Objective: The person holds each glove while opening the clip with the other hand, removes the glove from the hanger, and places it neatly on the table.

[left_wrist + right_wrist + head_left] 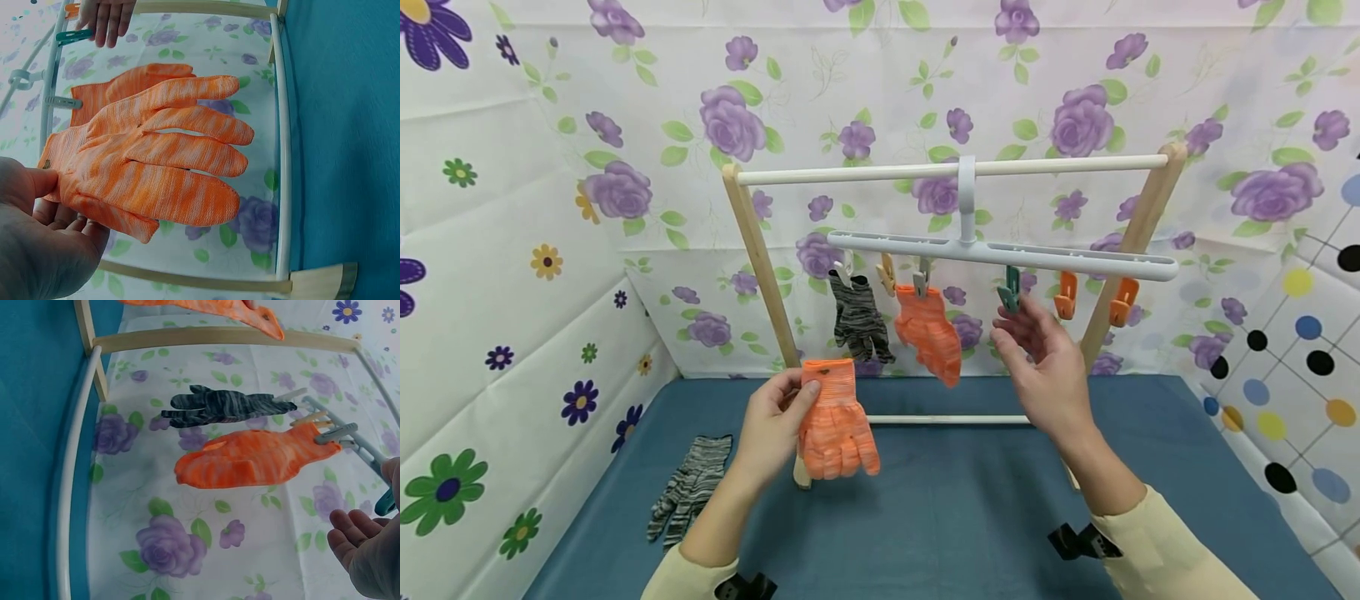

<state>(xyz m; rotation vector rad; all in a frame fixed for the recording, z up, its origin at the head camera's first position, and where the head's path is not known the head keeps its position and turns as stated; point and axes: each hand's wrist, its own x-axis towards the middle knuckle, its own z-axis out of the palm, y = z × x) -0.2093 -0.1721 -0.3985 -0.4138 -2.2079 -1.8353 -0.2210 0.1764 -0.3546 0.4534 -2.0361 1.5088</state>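
Note:
My left hand (775,421) pinches an orange glove (837,421) by its cuff between thumb and fingers; the glove's fingers hang down. Beneath the right arm of a white hanger (1067,258), my right hand (1048,367) is beside a green clip (1010,289), fingers loosely extended and fingertips at or near it. Any contact there is unclear. On the hanger's left half, a dark striped glove (859,317) hangs from a white clip, and another orange glove (250,459) hangs from a grey clip (921,279). A beige clip (887,273) sits between them.
The hanger hooks over the white top rod (865,173) of a wooden-sided rack (760,258). Two orange clips (1064,294) hang on its right end. Another grey striped glove (692,487) lies on the blue cloth (925,517) at left. Flowered sheets surround the area.

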